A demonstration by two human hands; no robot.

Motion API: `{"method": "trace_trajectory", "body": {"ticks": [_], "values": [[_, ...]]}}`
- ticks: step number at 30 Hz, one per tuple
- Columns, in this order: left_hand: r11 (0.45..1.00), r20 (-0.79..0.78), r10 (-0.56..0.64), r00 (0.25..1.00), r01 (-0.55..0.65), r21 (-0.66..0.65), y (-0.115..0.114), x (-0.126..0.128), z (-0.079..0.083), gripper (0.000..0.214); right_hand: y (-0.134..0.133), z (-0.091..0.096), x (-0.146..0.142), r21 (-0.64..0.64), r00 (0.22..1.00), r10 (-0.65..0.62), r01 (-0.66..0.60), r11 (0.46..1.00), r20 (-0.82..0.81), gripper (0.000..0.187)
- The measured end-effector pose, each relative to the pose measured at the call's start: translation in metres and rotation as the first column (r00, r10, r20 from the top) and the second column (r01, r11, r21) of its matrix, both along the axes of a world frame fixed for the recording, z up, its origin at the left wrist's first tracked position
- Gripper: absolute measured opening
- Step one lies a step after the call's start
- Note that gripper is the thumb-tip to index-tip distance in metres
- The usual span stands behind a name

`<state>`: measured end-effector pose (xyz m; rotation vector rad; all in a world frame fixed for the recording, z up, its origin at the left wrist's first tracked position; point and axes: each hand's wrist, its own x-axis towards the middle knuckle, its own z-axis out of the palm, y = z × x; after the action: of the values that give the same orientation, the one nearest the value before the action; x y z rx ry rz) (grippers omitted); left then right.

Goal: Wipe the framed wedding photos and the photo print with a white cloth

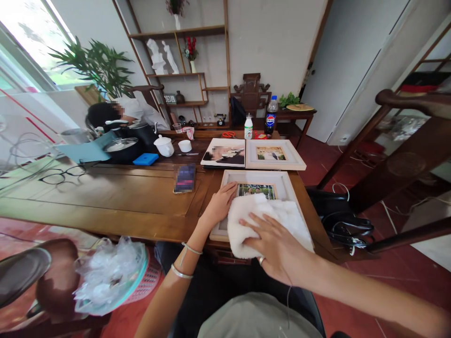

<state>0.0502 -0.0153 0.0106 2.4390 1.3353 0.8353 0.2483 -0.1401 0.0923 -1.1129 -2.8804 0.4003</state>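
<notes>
A white picture frame (285, 184) with a small photo lies flat on the near right part of the wooden table (116, 197). A fluffy white cloth (278, 213) covers its near half. My right hand (273, 246) lies flat on the cloth, fingers spread, a ring on one finger. My left hand (220, 204) rests on the frame's left edge with its fingers stretched out and holds nothing. Two bangles sit on my left wrist.
Two more framed pictures (275, 154) lie farther back, beside a phone (184, 178), glasses (58, 177), teaware (164, 145), a glue bottle (248, 127) and a cola bottle (270, 116). Another person (116, 112) sits at the far left. A black bag (338, 220) sits right; a basket of plastic (112, 277) stands left.
</notes>
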Motion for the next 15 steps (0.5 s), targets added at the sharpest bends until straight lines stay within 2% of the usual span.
{"method": "trace_trajectory", "body": {"ticks": [4,6,9,11,15], "values": [[1.0,-0.002,0.007,1.0,-0.007,0.01,0.0,-0.001,-0.002,0.043,0.044,-0.018,0.026,0.174,0.989,-0.145,0.143,0.974,0.003,0.06],[1.0,-0.011,0.009,1.0,-0.009,0.011,0.0,-0.001,-0.002,0.043,0.074,-0.023,0.043,0.281,0.97,-0.242,0.223,0.934,0.033,0.058],[1.0,-0.023,0.01,1.0,-0.01,0.006,-0.001,-0.001,-0.001,0.043,0.115,-0.018,0.054,0.394,0.943,-0.333,0.304,0.868,0.006,0.057],[1.0,-0.022,0.007,1.0,-0.007,0.006,-0.001,0.0,0.0,0.043,0.135,-0.011,0.047,0.407,0.953,-0.303,0.287,0.867,-0.026,0.058],[1.0,0.009,-0.003,1.0,0.003,0.029,-0.001,0.0,0.002,0.041,0.155,-0.004,0.006,0.346,0.997,-0.071,0.077,0.935,-0.031,0.057]]}}
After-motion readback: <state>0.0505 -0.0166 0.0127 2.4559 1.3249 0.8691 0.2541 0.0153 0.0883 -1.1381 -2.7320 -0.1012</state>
